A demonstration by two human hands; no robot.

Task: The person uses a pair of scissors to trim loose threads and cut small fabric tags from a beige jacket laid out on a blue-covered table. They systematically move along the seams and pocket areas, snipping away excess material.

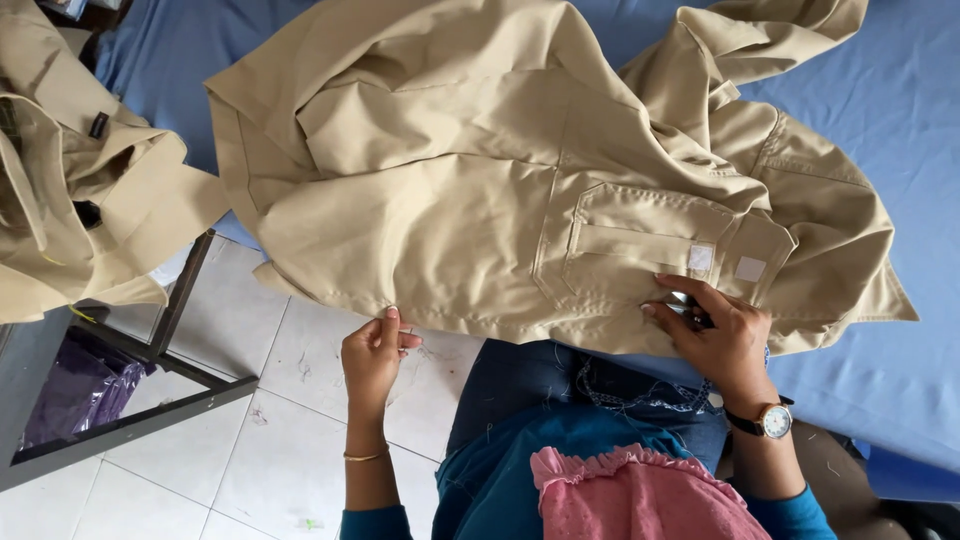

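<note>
Khaki jacket spread over blue counter

Jacket (450, 200) of plain tan cloth, rumpled, lying open across the blue counter (900, 110), lower hem hanging past the near edge above the tiled floor (250, 440). Flapped pocket (640, 250) stitched on the right side, two small pale square patches beside it. Left hand (373, 352) pinching the hem between thumb and fingers. Right hand (715, 335) curled over a small dark tool, pressed to the cloth just below the pocket. More tan cloth (70, 180) heaped at far left.
</note>
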